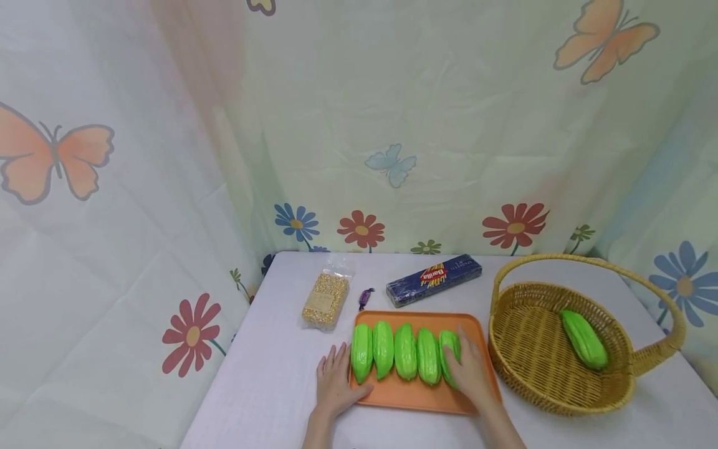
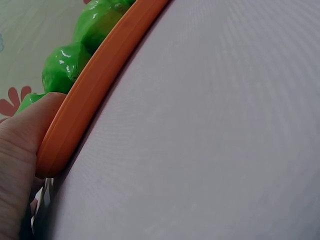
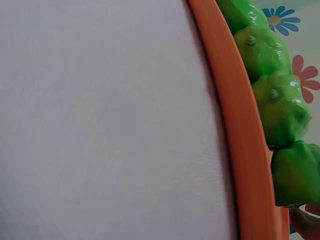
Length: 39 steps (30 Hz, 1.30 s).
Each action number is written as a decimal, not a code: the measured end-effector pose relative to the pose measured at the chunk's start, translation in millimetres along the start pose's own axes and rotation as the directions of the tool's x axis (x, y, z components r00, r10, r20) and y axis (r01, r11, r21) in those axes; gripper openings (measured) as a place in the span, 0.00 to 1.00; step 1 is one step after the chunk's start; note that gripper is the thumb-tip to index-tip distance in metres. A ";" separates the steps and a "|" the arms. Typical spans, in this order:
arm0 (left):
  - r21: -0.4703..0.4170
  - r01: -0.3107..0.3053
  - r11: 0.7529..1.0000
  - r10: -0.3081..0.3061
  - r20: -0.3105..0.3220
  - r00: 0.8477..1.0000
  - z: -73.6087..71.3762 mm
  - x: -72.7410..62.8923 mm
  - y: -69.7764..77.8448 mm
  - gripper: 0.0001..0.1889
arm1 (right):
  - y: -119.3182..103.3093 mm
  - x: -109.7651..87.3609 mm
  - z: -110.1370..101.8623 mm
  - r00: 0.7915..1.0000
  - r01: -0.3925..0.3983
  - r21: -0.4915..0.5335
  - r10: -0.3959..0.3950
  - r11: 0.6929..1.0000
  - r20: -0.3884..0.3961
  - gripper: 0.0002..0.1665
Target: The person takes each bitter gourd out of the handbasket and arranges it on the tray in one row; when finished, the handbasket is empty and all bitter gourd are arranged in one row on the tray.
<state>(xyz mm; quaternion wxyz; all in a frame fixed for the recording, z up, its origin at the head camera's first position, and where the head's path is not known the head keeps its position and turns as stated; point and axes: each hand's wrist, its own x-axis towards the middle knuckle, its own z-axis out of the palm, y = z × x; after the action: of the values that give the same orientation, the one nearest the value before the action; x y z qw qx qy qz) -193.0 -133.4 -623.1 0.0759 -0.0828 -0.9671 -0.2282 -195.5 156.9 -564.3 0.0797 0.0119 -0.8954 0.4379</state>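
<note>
Several glossy green ridged gourds stand side by side on an orange tray (image 1: 415,399). My right hand (image 1: 471,374) grips the rightmost gourd (image 1: 449,349), thumb on its left side and fingers on its right. In the right wrist view that gourd (image 3: 296,175) is at the lower right, with only fingertips showing. My left hand (image 1: 335,383) holds the tray's near left corner. Its thumb (image 2: 37,117) lies over the rim in the left wrist view, and its other fingers are mostly hidden there. The leftmost gourd (image 1: 361,352) is close beside the left hand.
To the right, a wicker basket (image 1: 538,337) with a tall handle holds another green gourd (image 1: 584,340). Behind the tray lie a blue Barilla spaghetti box (image 1: 434,280), a small purple wrapped candy (image 1: 366,298) and a clear bag of yellow grains (image 1: 326,300). Patterned curtains surround the white table.
</note>
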 end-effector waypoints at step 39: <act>0.003 0.007 1.000 -0.007 0.008 1.000 -0.1 -1.7 0.4 0.54 | 4.4 52.6 -162.1 0.983 0.043 -0.161 -0.071 0.986 -0.170 0.22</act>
<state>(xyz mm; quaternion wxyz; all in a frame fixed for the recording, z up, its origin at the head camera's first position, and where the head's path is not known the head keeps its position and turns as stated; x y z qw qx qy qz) -191.3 -133.4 -623.2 0.0712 -0.0801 -0.9680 -0.2267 -226.3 289.5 -461.8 0.1712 -0.0072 -0.9159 0.3629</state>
